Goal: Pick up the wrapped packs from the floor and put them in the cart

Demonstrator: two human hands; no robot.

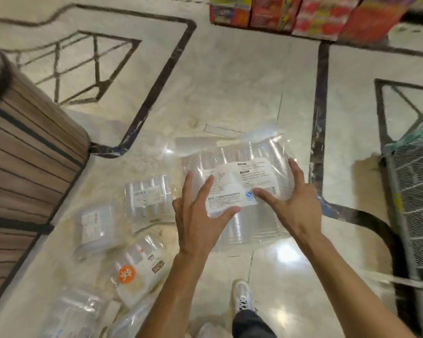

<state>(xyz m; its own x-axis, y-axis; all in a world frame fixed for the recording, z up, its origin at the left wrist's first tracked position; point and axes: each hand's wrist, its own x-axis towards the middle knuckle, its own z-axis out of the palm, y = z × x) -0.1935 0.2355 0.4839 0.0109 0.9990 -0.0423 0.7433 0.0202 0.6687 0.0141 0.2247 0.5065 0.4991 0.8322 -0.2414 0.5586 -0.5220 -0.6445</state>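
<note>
From the head view, a big clear wrapped pack (237,181) with a white label is held between both hands above the floor (230,89). The left hand (198,215) is spread on its left side, thumb on the label. The right hand (291,198) is spread on its right side. More wrapped packs (137,264) are seen lying on the floor at the left. The wire cart (413,203) is seen at the right edge.

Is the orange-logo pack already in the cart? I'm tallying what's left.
No, the orange-logo pack lies on the floor, far from the cart.
</note>
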